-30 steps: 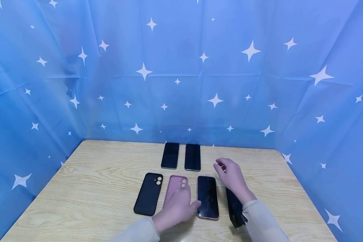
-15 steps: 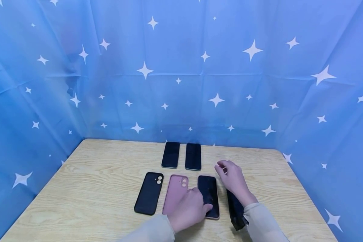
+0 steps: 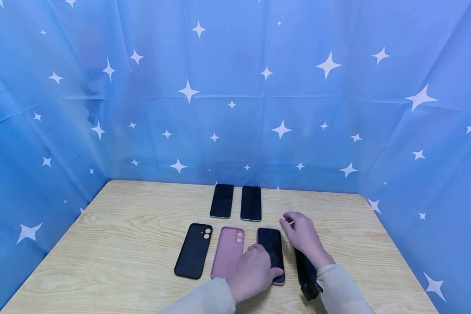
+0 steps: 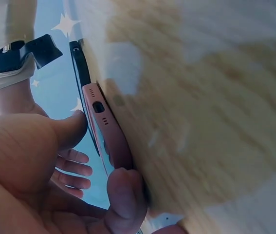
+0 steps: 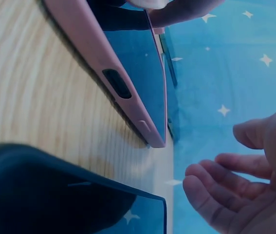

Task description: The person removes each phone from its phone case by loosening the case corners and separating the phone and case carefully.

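Note:
My left hand (image 3: 253,272) lies over the lower half of a phone in a pink case (image 3: 271,240), gripping it across its width. In the left wrist view the thumb (image 4: 72,129) is at the screen side and a curled finger (image 4: 124,192) meets the opposite edge, beside the charging-port end. My right hand (image 3: 304,237) hovers with loosely bent fingers, holding nothing; the right wrist view shows space between the thumb and fingers (image 5: 215,187). Beneath that wrist lies a black-edged phone (image 3: 303,264), partly hidden by the forearm and the wrist camera.
Left of the hands lie a pink phone case (image 3: 225,257) and a black phone case (image 3: 192,253), both with camera cutouts. Two dark phones (image 3: 221,201) lie side by side near the wooden table's (image 3: 141,209) back edge. A blue starred curtain (image 3: 235,144) surrounds the table.
My left hand has moved right, from over the pink case onto the pink-cased phone, its thumb now reaching the phone's right side. The right hand has dropped slightly toward the near side.

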`<state>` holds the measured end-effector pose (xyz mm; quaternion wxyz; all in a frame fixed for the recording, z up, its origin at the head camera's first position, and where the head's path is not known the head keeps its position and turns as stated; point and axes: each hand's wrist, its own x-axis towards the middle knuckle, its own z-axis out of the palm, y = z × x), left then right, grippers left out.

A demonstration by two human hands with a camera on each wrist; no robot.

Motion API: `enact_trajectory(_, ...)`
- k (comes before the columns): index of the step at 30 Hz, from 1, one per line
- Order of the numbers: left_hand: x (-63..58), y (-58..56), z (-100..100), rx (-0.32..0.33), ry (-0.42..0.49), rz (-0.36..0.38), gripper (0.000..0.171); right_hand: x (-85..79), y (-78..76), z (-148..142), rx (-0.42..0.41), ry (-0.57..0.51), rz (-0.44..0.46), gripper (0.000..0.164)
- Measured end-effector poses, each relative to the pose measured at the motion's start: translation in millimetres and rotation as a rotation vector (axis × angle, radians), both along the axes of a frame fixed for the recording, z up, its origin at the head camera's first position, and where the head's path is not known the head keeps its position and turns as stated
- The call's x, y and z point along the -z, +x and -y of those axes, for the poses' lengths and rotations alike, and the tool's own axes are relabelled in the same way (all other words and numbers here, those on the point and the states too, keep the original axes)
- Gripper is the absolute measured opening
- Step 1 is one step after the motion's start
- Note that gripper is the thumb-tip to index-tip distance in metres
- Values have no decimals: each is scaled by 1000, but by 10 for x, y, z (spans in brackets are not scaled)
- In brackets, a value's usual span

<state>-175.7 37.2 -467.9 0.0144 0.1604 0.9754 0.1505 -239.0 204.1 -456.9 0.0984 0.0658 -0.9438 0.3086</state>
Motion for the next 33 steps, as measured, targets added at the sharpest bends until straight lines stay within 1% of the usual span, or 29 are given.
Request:
enact_trajectory(4, 12, -3, -42, -28, -42, -2, 91, 20, -3, -8, -3, 6, 19, 30)
enact_trajectory(7, 14, -10, -55, -53, -28, 13, 93, 24, -6, -9, -9, 8, 30, 30)
enact_trajectory(12, 18, -36, -47, -103, 58, 81, 91, 47, -24, -29, -9, 7, 34, 31)
enact_trajectory(18, 9, -59, -5, -129, 150, 150, 87, 62, -44, -52, -2, 1, 13, 29)
enact_trajectory(22, 4, -71, 6, -126, 183, 169, 82, 54, -45, -62, -2, -2, -4, 28)
enact_trajectory(25, 4, -95, 11, -124, 205, 193, 78, 41, -49, -70, -8, -5, -20, 27)
enact_trajectory(27, 4, -114, 16, -125, 239, 221, 74, 34, -53, -78, -10, -8, -26, 27)
enact_trajectory(28, 0, -122, 18, -128, 259, 236, 76, 31, -54, -83, -12, -9, -31, 27)
enact_trajectory(30, -7, -138, 29, -122, 304, 251, 71, 24, -56, -91, -15, -13, -37, 26)
enact_trajectory(33, -32, -150, 55, -105, 423, 284, 56, 5, -58, -95, -19, -14, -43, 25)
